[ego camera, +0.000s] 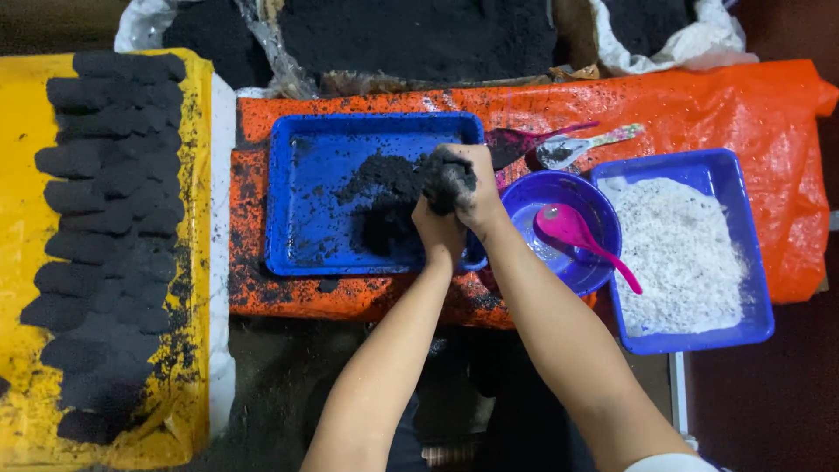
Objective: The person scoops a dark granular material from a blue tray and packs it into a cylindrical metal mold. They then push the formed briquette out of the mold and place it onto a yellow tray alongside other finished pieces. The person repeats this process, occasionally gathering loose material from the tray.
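Black, damp-looking powder is being squeezed into a lump [446, 182] between both hands: the left hand [439, 229] cups it from below, and the right hand [476, 188] closes over the top, fingers pressed tight around it.

From the head view, the lump could crumble if the squeeze is uneven, and bits would likely drop past the near rim of the blue tray [297, 188] onto the orange sheet [699, 109], already speckled with spill.

Under and just left of the grip, the tray holds a loose black heap [380, 188]. Just right of the grip sits a round blue bowl [594, 205] with a pink spoon [577, 234] in it. Further right, a square blue tub [743, 227] holds white grainy powder [677, 253]. Well left, rows of formed black pieces [105, 218] lie on a yellow sheet [22, 262].
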